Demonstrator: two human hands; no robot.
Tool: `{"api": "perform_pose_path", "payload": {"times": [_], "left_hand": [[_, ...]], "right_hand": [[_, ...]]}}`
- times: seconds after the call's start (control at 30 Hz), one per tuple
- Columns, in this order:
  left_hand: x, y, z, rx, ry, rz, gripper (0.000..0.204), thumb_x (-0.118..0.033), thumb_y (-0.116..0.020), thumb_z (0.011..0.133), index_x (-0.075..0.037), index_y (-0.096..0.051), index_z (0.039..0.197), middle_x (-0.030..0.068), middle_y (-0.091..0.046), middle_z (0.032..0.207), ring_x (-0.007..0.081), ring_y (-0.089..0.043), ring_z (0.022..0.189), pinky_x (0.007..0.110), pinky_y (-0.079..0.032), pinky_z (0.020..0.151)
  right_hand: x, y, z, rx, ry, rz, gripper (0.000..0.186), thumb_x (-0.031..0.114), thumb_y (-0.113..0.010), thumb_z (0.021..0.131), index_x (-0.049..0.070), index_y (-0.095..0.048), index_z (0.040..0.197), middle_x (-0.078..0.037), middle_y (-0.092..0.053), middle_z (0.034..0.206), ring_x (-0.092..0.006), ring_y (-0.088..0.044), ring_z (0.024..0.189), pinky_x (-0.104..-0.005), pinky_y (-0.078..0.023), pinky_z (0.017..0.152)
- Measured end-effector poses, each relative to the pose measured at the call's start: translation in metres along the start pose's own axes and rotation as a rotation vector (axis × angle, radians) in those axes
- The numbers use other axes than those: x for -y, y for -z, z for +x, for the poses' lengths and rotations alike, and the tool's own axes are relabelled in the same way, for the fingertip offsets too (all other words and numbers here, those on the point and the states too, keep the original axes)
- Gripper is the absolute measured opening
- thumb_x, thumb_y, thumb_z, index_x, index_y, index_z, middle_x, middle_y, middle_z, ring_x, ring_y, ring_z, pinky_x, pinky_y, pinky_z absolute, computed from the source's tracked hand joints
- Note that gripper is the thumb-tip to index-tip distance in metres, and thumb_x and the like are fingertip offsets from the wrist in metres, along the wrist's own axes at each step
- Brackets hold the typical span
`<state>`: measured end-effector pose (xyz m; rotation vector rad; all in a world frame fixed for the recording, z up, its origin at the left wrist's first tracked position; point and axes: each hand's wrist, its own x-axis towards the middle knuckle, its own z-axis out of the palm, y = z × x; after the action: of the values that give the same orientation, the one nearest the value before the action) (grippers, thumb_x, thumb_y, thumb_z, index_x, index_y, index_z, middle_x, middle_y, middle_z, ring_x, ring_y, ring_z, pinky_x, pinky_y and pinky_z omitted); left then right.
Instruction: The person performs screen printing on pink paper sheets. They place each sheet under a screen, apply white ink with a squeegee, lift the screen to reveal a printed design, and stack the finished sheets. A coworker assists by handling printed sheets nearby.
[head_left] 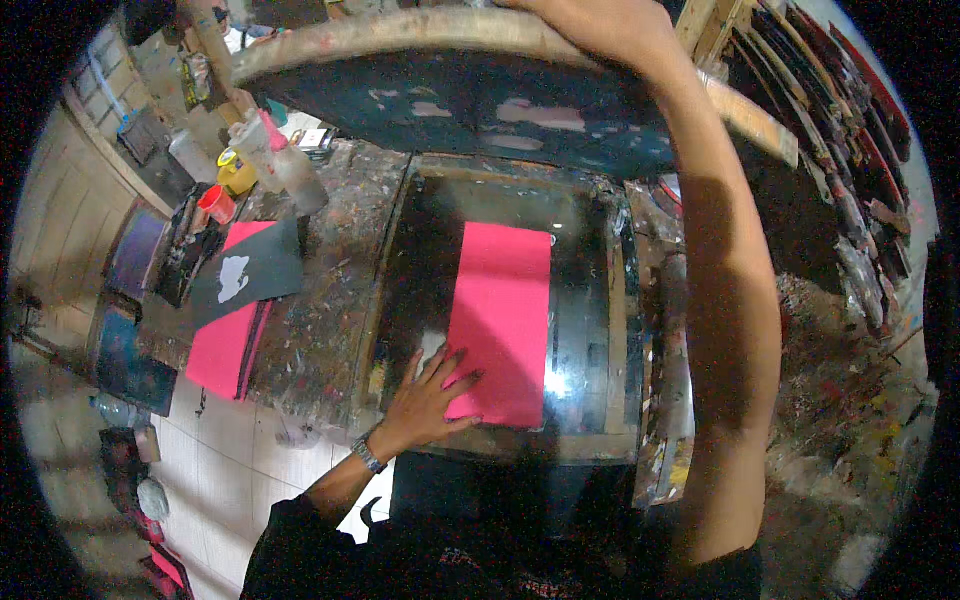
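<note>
A bright pink rectangular sheet [501,300], which may be fabric or paper, lies lengthwise on a dark glass plate [585,300] set in a wooden surround. My left hand [430,395] rests with fingers spread on its lower left edge, a watch on the wrist. Above the far end of the glass, a wooden-framed printing screen [510,110] is tilted up, its dark mesh marked with pale patches. My right arm reaches up the right side, and my right hand [610,25] grips the frame's top edge. The fingertips of that hand are partly cut off by the picture's rim.
On the stained worktable [330,290] at left lie pink pieces [222,355] under a dark sheet [250,268] with a white shape. Behind them stand a red cup [217,204], a yellow container [236,173] and bottles [297,178]. Several frames [840,150] lean at far right.
</note>
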<state>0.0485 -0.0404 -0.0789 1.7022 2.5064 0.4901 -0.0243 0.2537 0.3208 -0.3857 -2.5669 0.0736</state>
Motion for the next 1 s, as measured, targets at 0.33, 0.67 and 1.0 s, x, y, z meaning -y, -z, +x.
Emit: {"api": "perform_pose_path", "payload": {"times": [0.33,0.67,1.0], "left_hand": [[-0.015,0.087,0.009,-0.88,0.552,-1.375,0.057,-0.022,-0.061,0.104,0.0,-0.032,0.148,0.0182,-0.059,0.129,0.026,-0.069,0.107,0.041,-0.06,0.088],[0.004,-0.01,-0.056,-0.717,0.641,-1.055,0.029,-0.014,-0.059,0.104,0.006,-0.048,0.122,0.0148,-0.068,0.099,0.0209,-0.073,0.084,0.032,-0.061,0.075],[0.012,0.011,-0.054,-0.525,0.825,-1.323,0.024,-0.01,-0.057,0.104,0.005,-0.049,0.121,0.0194,-0.07,0.098,0.0252,-0.074,0.086,0.035,-0.063,0.076]], "right_hand": [[0.01,-0.111,-0.234,-0.164,0.304,-0.113,0.046,0.055,-0.068,0.089,0.01,-0.067,0.097,-0.016,-0.071,0.082,-0.0332,-0.071,0.089,-0.0538,-0.047,0.095],[-0.01,-0.173,-0.281,0.804,0.202,-0.013,0.038,0.028,-0.065,0.09,0.015,-0.059,0.125,-0.019,-0.074,0.096,-0.0374,-0.074,0.083,-0.0534,-0.058,0.072],[-0.064,-0.27,-0.148,0.442,0.237,-0.004,0.043,0.037,-0.072,0.089,0.009,-0.057,0.119,-0.019,-0.072,0.09,-0.0411,-0.071,0.082,-0.0537,-0.052,0.085]]}}
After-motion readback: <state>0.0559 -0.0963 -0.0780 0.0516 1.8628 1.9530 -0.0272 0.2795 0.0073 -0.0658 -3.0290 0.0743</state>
